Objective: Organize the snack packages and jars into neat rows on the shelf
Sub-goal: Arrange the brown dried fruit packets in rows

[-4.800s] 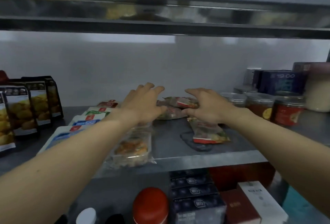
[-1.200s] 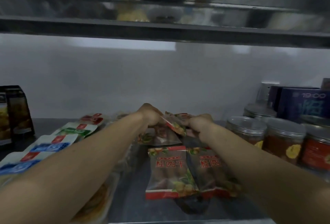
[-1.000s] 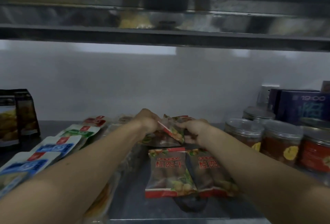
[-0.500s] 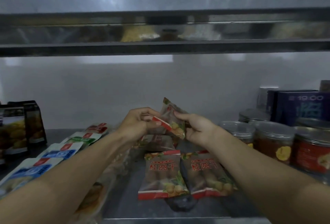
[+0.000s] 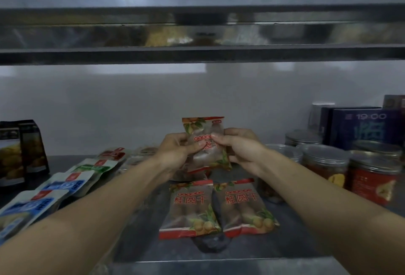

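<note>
Whereas half a second earlier the dried longan packet [image 5: 206, 143] was held at a slant, it is now turned upright, its printed face toward the camera, and is held above the rear middle of the steel shelf [image 5: 289, 244]. It is gripped from both sides. The left hand [image 5: 176, 151] is curled round its left edge with the thumb pressed on the front. The right hand [image 5: 240, 146] pinches the right edge between thumb and forefinger, the other fingers folded behind. Two flat longan packets [image 5: 188, 209] are laid side by side, touching, nearer the front edge, as they were before. One further packet [image 5: 190, 175] is partly seen under the hands. To the right, five clear-lidded jars [image 5: 324, 163] can be counted, with a blue box [image 5: 368, 130] behind them. To the left, at least four flat pouches [image 5: 59, 187] are laid in a row, and two dark standing bags [image 5: 32, 146] are set at the far left.
</note>
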### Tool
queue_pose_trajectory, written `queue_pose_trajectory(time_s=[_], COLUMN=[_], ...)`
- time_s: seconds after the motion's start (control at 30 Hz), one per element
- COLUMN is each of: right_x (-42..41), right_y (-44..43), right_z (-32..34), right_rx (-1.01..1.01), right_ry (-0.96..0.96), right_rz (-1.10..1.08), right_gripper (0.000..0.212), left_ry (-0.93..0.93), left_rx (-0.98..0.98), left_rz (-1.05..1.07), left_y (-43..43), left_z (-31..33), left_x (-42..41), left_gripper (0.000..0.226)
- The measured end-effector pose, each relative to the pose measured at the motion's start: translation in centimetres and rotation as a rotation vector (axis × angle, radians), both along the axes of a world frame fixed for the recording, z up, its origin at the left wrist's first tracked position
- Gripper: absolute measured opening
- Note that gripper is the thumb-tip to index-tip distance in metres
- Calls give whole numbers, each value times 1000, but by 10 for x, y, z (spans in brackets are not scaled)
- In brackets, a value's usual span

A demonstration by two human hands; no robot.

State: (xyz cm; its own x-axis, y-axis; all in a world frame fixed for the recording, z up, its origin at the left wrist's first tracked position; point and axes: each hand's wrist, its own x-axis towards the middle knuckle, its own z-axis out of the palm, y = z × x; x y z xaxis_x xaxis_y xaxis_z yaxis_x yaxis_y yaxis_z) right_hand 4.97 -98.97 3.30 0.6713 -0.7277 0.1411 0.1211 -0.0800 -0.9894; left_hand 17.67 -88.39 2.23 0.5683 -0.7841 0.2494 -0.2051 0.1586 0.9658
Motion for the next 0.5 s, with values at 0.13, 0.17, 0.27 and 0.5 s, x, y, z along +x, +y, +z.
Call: queue_pose_trajectory(time_s=[0.13, 0.17, 0.27, 0.5], right_x=[2, 1, 1, 1], right_y=[-2, -2, 2, -7], right_z=[0, 0, -1, 4], right_rx=[34, 33, 9, -52], right_ry=[-52, -43, 18, 62], right_rz=[-78, -76, -13, -210], right_gripper=[41, 41, 50, 50], left_ry=[26, 27, 31, -462], left_rx=[26, 42, 57, 364], left_rz=[-79, -75, -29, 96], left_y=[-2, -3, -7, -4], left_z=[3, 4, 5, 7], left_x=[-2, -2, 1, 23], left_gripper=[29, 30, 35, 38])
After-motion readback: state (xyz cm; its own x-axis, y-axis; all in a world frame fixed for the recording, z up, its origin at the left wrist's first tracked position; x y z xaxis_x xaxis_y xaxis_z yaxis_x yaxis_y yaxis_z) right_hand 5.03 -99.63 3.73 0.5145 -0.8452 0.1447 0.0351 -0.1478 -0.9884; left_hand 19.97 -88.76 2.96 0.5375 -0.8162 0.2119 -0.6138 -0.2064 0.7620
